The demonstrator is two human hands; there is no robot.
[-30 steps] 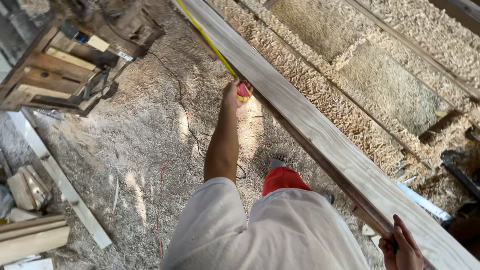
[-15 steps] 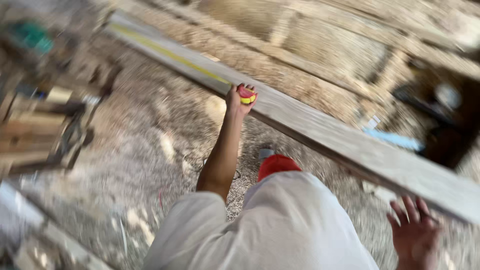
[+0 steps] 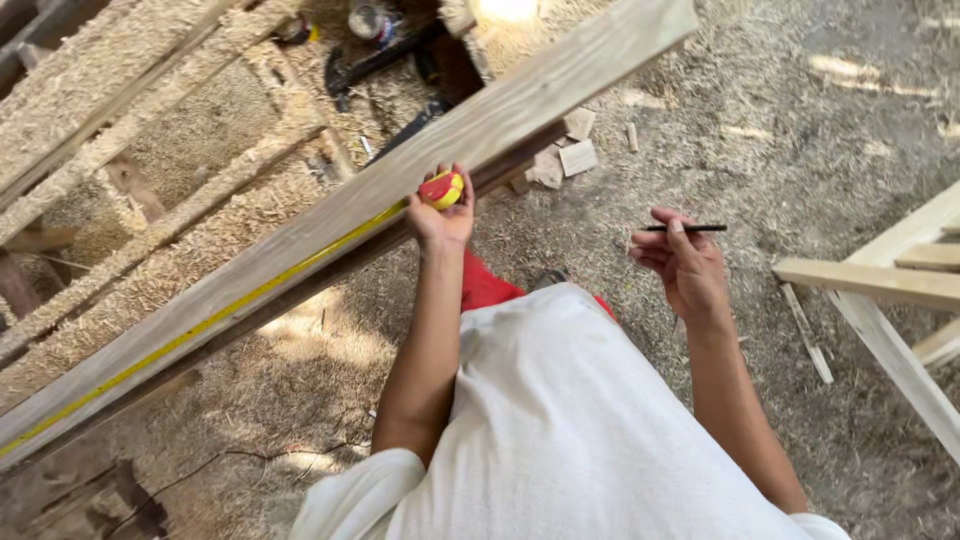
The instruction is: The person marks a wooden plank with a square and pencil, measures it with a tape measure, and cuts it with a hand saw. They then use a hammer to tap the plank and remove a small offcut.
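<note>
Gripping the red-and-yellow tape measure case (image 3: 441, 189), your left hand (image 3: 443, 215) has its fingers curled shut around it and holds it against the near edge of the long wooden plank (image 3: 300, 240), which runs diagonally from the lower left up to the upper right. From the case, the yellow tape blade (image 3: 200, 325) lies stretched along the plank's face toward the lower left, flat on the wood as far as the view reaches. Beyond the plank, at the upper left, a wooden frame (image 3: 150, 130) sits packed with sawdust and shavings, and dark tools (image 3: 385, 60) lie on the ground near the top centre, too shadowed to name. Small wood offcuts (image 3: 575, 150) rest on the sawdust-covered ground (image 3: 800, 120) just past the plank's right part. Your right hand (image 3: 685, 265) is held well apart from the plank, raised over the ground, palm turned up; its thumb and fingertips pinch a thin dark pencil (image 3: 686, 228) that lies roughly level. Farther right, pale timber pieces (image 3: 880, 290) cross each other at the frame's edge.
</note>
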